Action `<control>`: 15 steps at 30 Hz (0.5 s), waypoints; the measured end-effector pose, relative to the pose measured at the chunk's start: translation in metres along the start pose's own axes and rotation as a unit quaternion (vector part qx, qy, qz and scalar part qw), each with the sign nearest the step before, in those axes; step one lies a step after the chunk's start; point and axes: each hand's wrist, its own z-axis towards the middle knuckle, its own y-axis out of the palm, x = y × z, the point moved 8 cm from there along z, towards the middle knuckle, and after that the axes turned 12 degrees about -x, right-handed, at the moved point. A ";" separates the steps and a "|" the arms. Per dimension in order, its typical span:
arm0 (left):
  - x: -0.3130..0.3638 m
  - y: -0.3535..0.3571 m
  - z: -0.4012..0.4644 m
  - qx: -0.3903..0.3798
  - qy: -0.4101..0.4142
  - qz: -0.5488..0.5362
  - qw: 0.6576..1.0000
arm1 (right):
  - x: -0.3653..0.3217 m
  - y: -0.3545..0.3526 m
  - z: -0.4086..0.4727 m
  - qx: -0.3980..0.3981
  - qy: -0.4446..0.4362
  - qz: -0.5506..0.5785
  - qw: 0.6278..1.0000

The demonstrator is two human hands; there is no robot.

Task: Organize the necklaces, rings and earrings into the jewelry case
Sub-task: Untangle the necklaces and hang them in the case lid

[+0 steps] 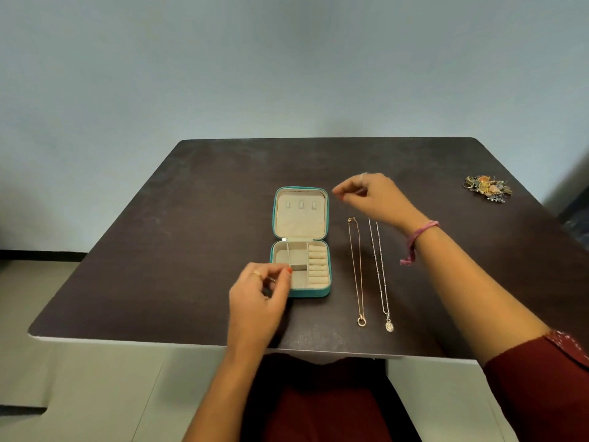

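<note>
Nearest the camera, the left hand hovers at the front left corner of the open case, fingers curled with thumb and forefinger pinched together; whether they hold anything is too small to tell. Teal outside and beige inside, the case lies flat on the dark table, lid laid back toward the far side, well in from every table edge. Just right of it two necklaces lie straight and parallel, close but apart: a gold chain and a silver chain, pendants toward the near edge. Above their far ends the right hand hangs in the air, fingertips pinched narrow, contents unclear. A jewelry pile sits close to the far right edge, well apart from everything. Bare tabletop stretches left of the case and between the silver chain and the pile.
</note>
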 end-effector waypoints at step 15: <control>-0.041 -0.007 0.006 0.003 -0.071 -0.042 0.997 | -0.084 0.125 -0.023 -0.238 -0.077 -0.219 0.943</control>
